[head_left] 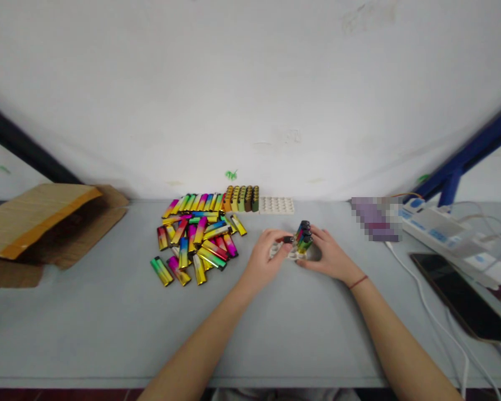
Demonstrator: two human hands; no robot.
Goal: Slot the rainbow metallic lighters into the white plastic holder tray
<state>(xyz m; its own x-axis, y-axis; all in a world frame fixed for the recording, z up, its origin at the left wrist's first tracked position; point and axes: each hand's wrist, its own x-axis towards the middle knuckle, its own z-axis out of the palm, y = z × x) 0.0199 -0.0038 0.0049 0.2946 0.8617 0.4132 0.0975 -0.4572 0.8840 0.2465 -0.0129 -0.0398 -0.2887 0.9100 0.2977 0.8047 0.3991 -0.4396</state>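
My left hand (267, 257) pinches a lighter (289, 239) by its black top, over a small white tray with holes (292, 256). Much of that lighter is hidden by my fingers. On the tray's right side several shiny rainbow lighters (304, 238) stand upright in a row, black tops up. My right hand (328, 256) curves around this side, thumb at the front and fingers behind, gripping the tray. To the left lies a loose pile of metallic multicoloured lighters (200, 239), with a neater row of them (194, 203) at its back.
Against the wall stand a block of upright lighters (241, 199) and another white holed tray (276, 205). An open cardboard box (50, 223) is at the left. On the right are a power strip (451, 234), a dark phone (463, 295), a pixelated purple item (376, 219) and white cables (421, 295).
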